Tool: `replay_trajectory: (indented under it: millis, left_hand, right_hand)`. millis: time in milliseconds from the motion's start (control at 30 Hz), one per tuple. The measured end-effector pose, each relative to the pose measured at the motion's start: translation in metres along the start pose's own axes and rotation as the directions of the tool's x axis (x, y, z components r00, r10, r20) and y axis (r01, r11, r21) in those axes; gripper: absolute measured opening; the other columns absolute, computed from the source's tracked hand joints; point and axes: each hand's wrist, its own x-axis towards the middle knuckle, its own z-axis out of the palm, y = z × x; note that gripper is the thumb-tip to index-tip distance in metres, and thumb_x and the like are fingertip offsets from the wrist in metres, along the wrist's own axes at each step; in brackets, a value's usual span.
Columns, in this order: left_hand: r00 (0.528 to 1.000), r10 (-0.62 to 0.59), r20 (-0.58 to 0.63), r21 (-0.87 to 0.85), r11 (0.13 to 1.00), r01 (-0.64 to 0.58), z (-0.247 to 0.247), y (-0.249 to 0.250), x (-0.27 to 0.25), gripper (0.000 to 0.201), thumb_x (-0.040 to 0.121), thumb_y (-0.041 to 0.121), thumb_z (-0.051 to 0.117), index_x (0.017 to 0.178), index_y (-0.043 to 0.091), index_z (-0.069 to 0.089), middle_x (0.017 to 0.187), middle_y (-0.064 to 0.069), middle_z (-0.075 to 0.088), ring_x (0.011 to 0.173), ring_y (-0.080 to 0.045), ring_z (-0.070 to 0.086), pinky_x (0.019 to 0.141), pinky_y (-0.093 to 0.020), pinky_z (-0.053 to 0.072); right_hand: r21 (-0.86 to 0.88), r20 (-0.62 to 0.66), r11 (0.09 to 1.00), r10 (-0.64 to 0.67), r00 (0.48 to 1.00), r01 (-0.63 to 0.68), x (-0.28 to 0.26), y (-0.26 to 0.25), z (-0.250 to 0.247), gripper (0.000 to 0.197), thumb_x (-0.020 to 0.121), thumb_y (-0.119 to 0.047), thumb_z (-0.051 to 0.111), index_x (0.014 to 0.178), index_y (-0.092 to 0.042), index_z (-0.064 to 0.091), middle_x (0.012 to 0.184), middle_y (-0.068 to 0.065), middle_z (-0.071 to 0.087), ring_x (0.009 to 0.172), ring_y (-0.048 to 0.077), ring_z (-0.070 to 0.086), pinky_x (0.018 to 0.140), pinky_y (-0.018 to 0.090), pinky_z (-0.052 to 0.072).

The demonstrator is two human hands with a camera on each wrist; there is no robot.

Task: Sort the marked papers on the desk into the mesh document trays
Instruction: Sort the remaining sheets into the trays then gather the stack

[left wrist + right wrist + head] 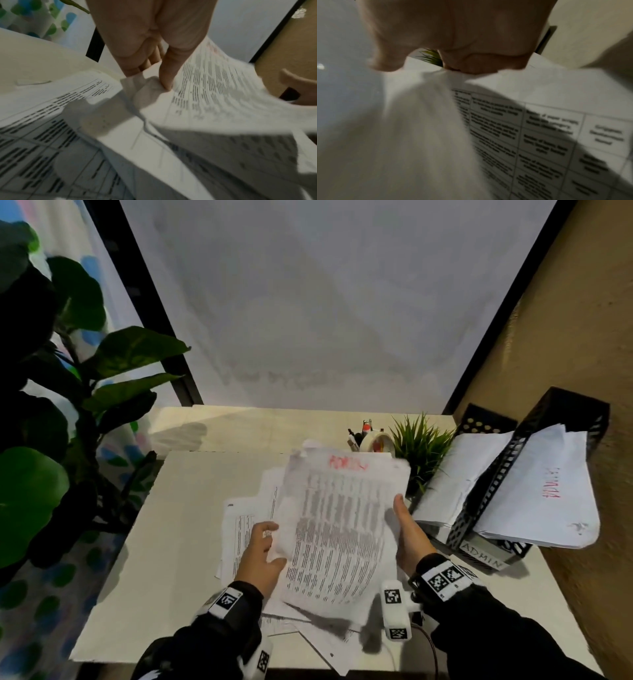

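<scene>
Sheet held: printed sheet [337,529] with red handwriting at its top edge is lifted above the loose papers [246,518] on the desk [164,542], blurred in every view
Left hand: left hand [262,553] pinches the sheet's left edge, thumb [165,75] on top and fingers beneath, as the left wrist view shows
Right hand: right hand [407,529] grips the sheet's right edge; the right wrist view shows its fingers [471,67] curled onto the paper's edge
Head view only: two black mesh trays [493,484] stand at the desk's right side against the tan wall, both holding white papers; the nearer one carries a label reading ADMIN [481,554], and its top sheet [544,491] bears red writing
Wrist views only: table grid [539,135] printed on a paper under the lifted sheet, its text too blurred to read
Hard to read: red word on the held sheet is smeared; it cannot be made out for certain
Around: small green plant [419,445], roll of tape [376,441] and pens [358,433] sit behind the papers; large-leaved plant [51,412] fills the left edge
In the way: lifted sheet hides the middle of the loose pile
</scene>
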Motion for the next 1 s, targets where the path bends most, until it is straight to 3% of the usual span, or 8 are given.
replay_trajectory:
  millis: [100, 200, 400, 533, 667, 767, 900, 1000]
  left_hand:
    - [0.999, 0.038, -0.009, -0.134, 0.990, -0.039, 0.005, 0.015, 0.001, 0.070, 0.078, -0.009, 0.055, 0.125, 0.038, 0.033, 0.106, -0.003, 0.063, 0.099, -0.013, 0.060, 0.081, -0.027, 0.050]
    - [0.999, 0.047, -0.018, -0.339, 0.939, -0.050, 0.013, 0.044, -0.002, 0.050, 0.074, 0.000, 0.067, 0.113, 0.026, 0.051, 0.104, -0.002, 0.062, 0.104, -0.025, 0.060, 0.082, -0.033, 0.051]
    - [0.941, 0.141, -0.307, -0.218, 0.952, -0.214, 0.008, 0.081, 0.010, 0.017, 0.071, 0.011, 0.072, 0.070, 0.004, 0.057, 0.067, -0.009, 0.061, 0.063, -0.021, 0.055, 0.062, -0.025, 0.047]
    - [0.980, 0.031, -0.199, -0.136, 0.989, -0.059, 0.022, 0.059, 0.002, 0.019, 0.081, 0.006, 0.067, 0.069, 0.015, 0.057, 0.069, -0.003, 0.063, 0.064, -0.015, 0.059, 0.065, -0.025, 0.051]
    - [0.999, 0.002, -0.044, -0.105, 0.994, -0.006, 0.033, 0.054, -0.007, 0.014, 0.089, 0.019, 0.058, 0.082, 0.008, 0.061, 0.076, -0.004, 0.065, 0.077, -0.023, 0.065, 0.063, -0.026, 0.050]
    - [0.980, 0.198, 0.032, 0.134, 0.971, -0.200, 0.029, 0.084, -0.003, 0.030, 0.093, 0.027, 0.051, 0.086, 0.001, 0.065, 0.075, -0.006, 0.063, 0.067, -0.018, 0.062, 0.057, -0.018, 0.044]
    - [0.890, 0.434, 0.140, 0.245, 0.856, -0.456, 0.040, 0.150, -0.012, 0.035, 0.094, 0.019, 0.050, 0.062, 0.030, 0.047, 0.055, 0.002, 0.043, 0.051, -0.014, 0.039, 0.053, -0.026, 0.030]
    - [0.794, 0.591, 0.145, 0.185, 0.772, -0.608, 0.061, 0.187, -0.024, 0.027, 0.094, 0.015, 0.050, 0.071, 0.025, 0.058, 0.058, 0.007, 0.047, 0.051, -0.001, 0.043, 0.052, -0.018, 0.031]
  right_hand:
    - [-0.112, 0.047, 0.983, -0.142, 0.989, 0.147, -0.013, -0.007, 0.011, 0.061, 0.074, -0.030, 0.075, 0.128, -0.009, 0.055, 0.116, 0.010, 0.067, 0.107, 0.031, 0.063, 0.095, 0.046, 0.050]
    - [-0.313, 0.074, 0.884, -0.342, 0.937, 0.348, -0.024, -0.016, 0.022, 0.030, 0.076, 0.016, 0.061, 0.093, -0.008, 0.065, 0.086, 0.005, 0.070, 0.086, 0.029, 0.065, 0.065, 0.022, 0.058]
    - [-0.422, 0.177, 0.654, -0.620, 0.764, 0.628, -0.039, -0.020, 0.038, 0.038, 0.070, 0.011, 0.068, 0.098, -0.014, 0.068, 0.097, 0.007, 0.071, 0.094, 0.018, 0.067, 0.085, 0.034, 0.055]
    - [-0.363, 0.033, 0.808, -0.487, 0.873, 0.465, -0.043, 0.008, 0.027, 0.042, 0.074, 0.013, 0.065, 0.085, -0.027, 0.060, 0.084, -0.009, 0.068, 0.095, 0.017, 0.065, 0.080, 0.026, 0.053]
    - [-0.532, -0.024, 0.769, -0.433, 0.901, 0.355, -0.041, 0.024, 0.014, 0.035, 0.077, 0.006, 0.065, 0.080, -0.028, 0.059, 0.093, 0.009, 0.068, 0.094, 0.023, 0.065, 0.085, 0.040, 0.056]
    - [-0.470, -0.022, 0.797, -0.439, 0.898, 0.378, -0.050, -0.006, 0.003, 0.025, 0.083, 0.003, 0.061, 0.077, -0.021, 0.061, 0.084, 0.004, 0.068, 0.065, -0.003, 0.065, 0.059, 0.013, 0.054]
    - [-0.518, -0.026, 0.630, -0.687, 0.726, 0.578, -0.065, -0.070, -0.029, 0.029, 0.085, 0.000, 0.060, 0.093, -0.028, 0.062, 0.090, -0.009, 0.067, 0.078, -0.009, 0.064, 0.072, 0.013, 0.051]
    - [-0.594, -0.274, 0.553, -0.822, 0.499, 0.584, -0.073, -0.105, -0.071, 0.034, 0.084, -0.004, 0.063, 0.116, -0.017, 0.059, 0.111, 0.007, 0.062, 0.103, 0.015, 0.059, 0.086, 0.022, 0.046]
